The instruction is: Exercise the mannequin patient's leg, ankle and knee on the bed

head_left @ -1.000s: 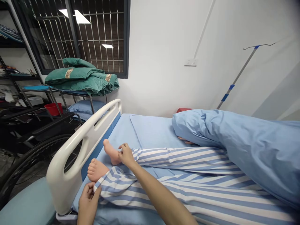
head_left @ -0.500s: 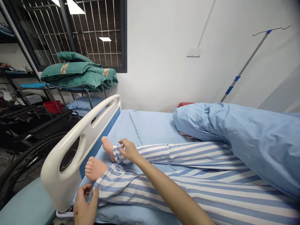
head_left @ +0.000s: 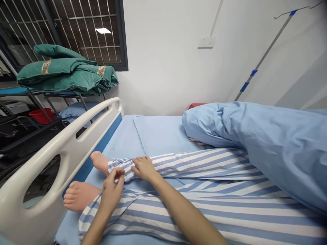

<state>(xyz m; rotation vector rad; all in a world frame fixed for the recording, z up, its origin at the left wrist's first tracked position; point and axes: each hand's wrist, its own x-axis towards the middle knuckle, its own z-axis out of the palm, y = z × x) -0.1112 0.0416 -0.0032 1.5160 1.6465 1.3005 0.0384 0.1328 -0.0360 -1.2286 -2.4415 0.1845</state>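
Observation:
A dummy in blue-and-white striped trousers lies with two bare feet toward the footboard. My right hand (head_left: 144, 168) closes on the far striped trouser leg (head_left: 184, 165) above its ankle, where the cloth bunches around the fingers. My left hand (head_left: 112, 187) reaches across the near trouser leg (head_left: 163, 211). Its curled fingers are at the far leg's cuff, with thumb and fingertips a little apart. The far foot (head_left: 99, 161) rests beyond the left hand, and the near foot (head_left: 80, 196) points up to its left.
A white footboard (head_left: 65, 139) borders the bed's left end. A blue quilt (head_left: 255, 136) covers the dummy's upper part, a bit of hand showing beneath. Behind are folded green quilts (head_left: 68, 76), a red bucket (head_left: 42, 116) and a drip stand (head_left: 265, 54).
My left hand has moved from the near trouser cuff up to the far leg's cuff. The right hand has lowered onto the far trouser leg and bunched its cloth. The view has shifted.

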